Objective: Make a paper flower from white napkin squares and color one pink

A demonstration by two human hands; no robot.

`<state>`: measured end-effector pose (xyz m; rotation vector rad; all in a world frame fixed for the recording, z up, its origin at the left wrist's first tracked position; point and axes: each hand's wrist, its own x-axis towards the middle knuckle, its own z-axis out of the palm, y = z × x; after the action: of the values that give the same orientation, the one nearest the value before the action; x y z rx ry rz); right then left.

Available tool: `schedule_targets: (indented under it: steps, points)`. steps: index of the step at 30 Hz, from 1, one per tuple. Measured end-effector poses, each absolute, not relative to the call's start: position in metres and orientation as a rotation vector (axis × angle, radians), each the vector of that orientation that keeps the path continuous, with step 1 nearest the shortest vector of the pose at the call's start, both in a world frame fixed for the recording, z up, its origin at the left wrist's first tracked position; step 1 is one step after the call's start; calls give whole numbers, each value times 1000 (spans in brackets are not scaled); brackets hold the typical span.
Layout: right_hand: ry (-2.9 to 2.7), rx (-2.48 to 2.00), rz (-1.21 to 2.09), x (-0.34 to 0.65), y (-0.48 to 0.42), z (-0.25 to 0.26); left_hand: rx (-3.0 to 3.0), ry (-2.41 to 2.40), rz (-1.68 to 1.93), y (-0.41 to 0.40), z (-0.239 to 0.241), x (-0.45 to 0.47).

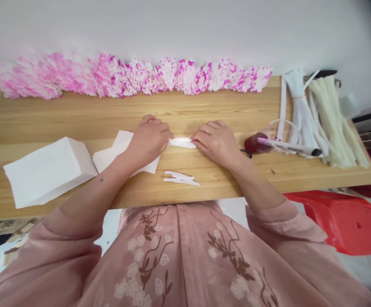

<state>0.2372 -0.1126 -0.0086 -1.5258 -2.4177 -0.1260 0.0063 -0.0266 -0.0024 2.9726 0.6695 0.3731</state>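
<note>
Between my two hands a narrow folded strip of white paper (182, 143) lies stretched out just over the wooden table. My left hand (150, 138) has its fingers closed on the strip's left end. At the other end my right hand (217, 140) pinches it with bent fingers. Several thin white strips (180, 178) lie loose on the wood, nearer my body. Under and beside my left wrist are loose white paper sheets (121, 143), partly hidden by the forearm. A thick stack of white paper (47, 170) rests to their left.
Along the wall runs a row of ruffled pink-and-white paper flowers (134, 76). To the right stand a jar of dark red liquid (256, 143), a capped marker (290, 147), a bundle of white strips (300, 106) and pale yellow strips (335, 123). A red stool (341, 221) is below the table edge.
</note>
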Motion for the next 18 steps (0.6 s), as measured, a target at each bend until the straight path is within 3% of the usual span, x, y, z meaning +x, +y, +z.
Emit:
schedule_targets:
  steps: [7,18]
  points:
    - [-2471,-1531,-251,232,-117,-7,3070,598,456,-25,-4,3]
    - [-2459,-1530,-116,233,-123,-7,2960,624,377,-29,-1,-3]
